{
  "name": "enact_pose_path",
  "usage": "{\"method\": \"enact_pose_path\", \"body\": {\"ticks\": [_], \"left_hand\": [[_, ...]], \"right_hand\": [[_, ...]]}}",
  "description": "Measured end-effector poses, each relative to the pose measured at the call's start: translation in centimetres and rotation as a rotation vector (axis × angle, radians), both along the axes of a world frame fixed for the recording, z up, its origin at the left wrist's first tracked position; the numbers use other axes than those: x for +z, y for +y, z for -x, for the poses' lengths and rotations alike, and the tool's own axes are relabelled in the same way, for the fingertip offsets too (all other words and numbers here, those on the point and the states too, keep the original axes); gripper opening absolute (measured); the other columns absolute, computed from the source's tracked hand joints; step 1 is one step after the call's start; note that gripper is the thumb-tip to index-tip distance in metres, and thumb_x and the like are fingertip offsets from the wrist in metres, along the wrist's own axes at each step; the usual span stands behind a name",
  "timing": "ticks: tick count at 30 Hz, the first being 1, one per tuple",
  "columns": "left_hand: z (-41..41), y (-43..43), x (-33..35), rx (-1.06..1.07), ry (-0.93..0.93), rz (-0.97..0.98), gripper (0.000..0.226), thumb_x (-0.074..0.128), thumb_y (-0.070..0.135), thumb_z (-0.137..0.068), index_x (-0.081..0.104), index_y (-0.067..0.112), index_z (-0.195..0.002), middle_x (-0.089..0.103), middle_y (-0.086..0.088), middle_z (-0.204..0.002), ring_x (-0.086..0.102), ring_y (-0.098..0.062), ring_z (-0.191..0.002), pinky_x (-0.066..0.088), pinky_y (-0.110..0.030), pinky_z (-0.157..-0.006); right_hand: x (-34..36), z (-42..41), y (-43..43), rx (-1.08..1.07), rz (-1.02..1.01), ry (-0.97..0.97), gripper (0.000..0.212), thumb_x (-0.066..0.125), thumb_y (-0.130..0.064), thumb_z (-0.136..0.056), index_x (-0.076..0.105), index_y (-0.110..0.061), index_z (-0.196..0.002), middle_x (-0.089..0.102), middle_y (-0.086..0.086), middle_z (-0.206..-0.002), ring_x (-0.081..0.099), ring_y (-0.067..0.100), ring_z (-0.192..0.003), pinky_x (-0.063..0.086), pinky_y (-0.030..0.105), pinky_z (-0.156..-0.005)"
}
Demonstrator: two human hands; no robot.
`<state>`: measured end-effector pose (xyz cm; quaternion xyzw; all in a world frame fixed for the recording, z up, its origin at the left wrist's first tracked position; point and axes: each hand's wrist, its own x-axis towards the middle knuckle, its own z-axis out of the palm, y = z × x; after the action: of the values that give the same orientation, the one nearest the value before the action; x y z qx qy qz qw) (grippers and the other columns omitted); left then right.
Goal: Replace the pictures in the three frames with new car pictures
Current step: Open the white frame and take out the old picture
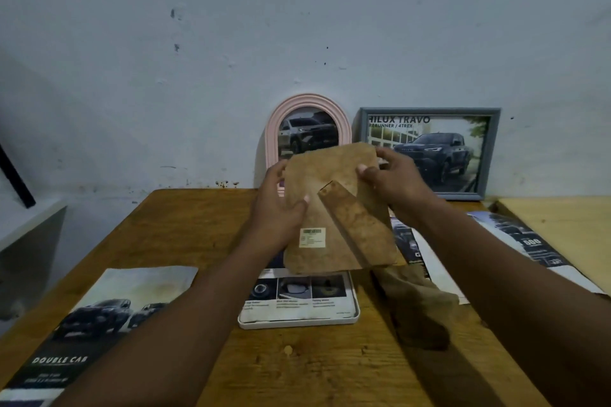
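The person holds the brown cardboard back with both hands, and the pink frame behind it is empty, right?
Not quite. The pink frame is not empty: the head view shows a car picture inside it. The rest holds: the left hand and the right hand both hold the brown cardboard back, with the pink frame behind it.

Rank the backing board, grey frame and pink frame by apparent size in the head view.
Largest: backing board and grey frame, about alike; the board is nearer.
Smallest: pink frame, partly hidden behind the board.
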<state>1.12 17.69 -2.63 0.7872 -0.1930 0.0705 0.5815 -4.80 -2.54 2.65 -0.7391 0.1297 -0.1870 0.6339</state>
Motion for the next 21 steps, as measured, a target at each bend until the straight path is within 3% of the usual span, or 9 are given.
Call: {"method": "enact_pose_path", "body": {"ticks": [3, 5, 7, 12, 16, 21], "left_hand": [[0.0, -3.9, 0.7, -0.010, -0.058, -0.013, 0.065, 0.072, 0.023, -0.093, 0.038, 0.039, -0.147, 0.047, 0.004, -0.148, 0.055, -0.028, -0.128, 0.055, -0.051, -0.097], [0.5, -6.5, 1.1, -0.024, -0.091, -0.032, 0.069, 0.070, 0.022, -0.096, 0.033, 0.035, -0.152, 0.039, 0.002, -0.156, 0.044, -0.026, -0.139, 0.045, -0.044, -0.109], [1.3, -8.9, 1.1, -0.052, -0.123, -0.027, 0.071, 0.068, 0.021, -0.097, 0.029, 0.033, -0.156, 0.032, 0.003, -0.160, 0.037, -0.022, -0.143, 0.040, -0.034, -0.107], [2.4, -12.3, -0.3, -0.108, -0.074, -0.156, 0.078, 0.066, 0.026, -0.097, 0.020, 0.029, -0.161, 0.019, 0.005, -0.166, 0.025, -0.018, -0.150, 0.026, -0.027, -0.113], [2.3, -13.0, -1.9, -0.172, -0.021, -0.331, 0.081, 0.065, 0.029, -0.098, 0.016, 0.022, -0.162, 0.006, 0.004, -0.170, 0.009, -0.017, -0.155, 0.008, -0.020, -0.112], [1.9, -13.0, -3.1, -0.209, -0.058, -0.512, 0.080, 0.067, 0.028, -0.096, 0.023, 0.018, -0.161, 0.007, 0.003, -0.170, 0.008, -0.017, -0.156, 0.011, -0.027, -0.121]], "right_hand": [[1.2, 1.2, -3.4, 0.031, 0.096, -0.018, 0.045, 0.054, -0.006, -0.099, 0.053, -0.030, -0.136, 0.060, 0.006, -0.128, 0.060, 0.029, -0.113, 0.055, 0.049, -0.091], [1.6, 2.0, -5.5, -0.016, 0.141, -0.046, 0.046, 0.051, -0.004, -0.100, 0.054, -0.035, -0.134, 0.060, 0.006, -0.126, 0.061, 0.026, -0.110, 0.058, 0.041, -0.082], [1.5, 2.5, -7.3, -0.077, 0.165, -0.054, 0.048, 0.048, -0.003, -0.101, 0.052, -0.035, -0.137, 0.061, 0.007, -0.124, 0.061, 0.025, -0.108, 0.058, 0.039, -0.079], [0.0, 2.7, -10.8, -0.175, 0.295, -0.028, 0.052, 0.050, 0.000, -0.098, 0.052, -0.032, -0.139, 0.059, 0.003, -0.122, 0.059, 0.024, -0.108, 0.057, 0.033, -0.074], [-2.6, 2.7, -11.8, -0.228, 0.380, 0.086, 0.055, 0.051, 0.002, -0.094, 0.050, -0.029, -0.139, 0.062, 0.003, -0.119, 0.059, 0.025, -0.105, 0.054, 0.048, -0.092], [-5.6, 2.5, -12.0, -0.200, 0.595, 0.238, 0.059, 0.061, -0.009, -0.091, 0.043, -0.018, -0.147, 0.055, 0.012, -0.139, 0.055, 0.031, -0.119, 0.047, 0.045, -0.101]]}}
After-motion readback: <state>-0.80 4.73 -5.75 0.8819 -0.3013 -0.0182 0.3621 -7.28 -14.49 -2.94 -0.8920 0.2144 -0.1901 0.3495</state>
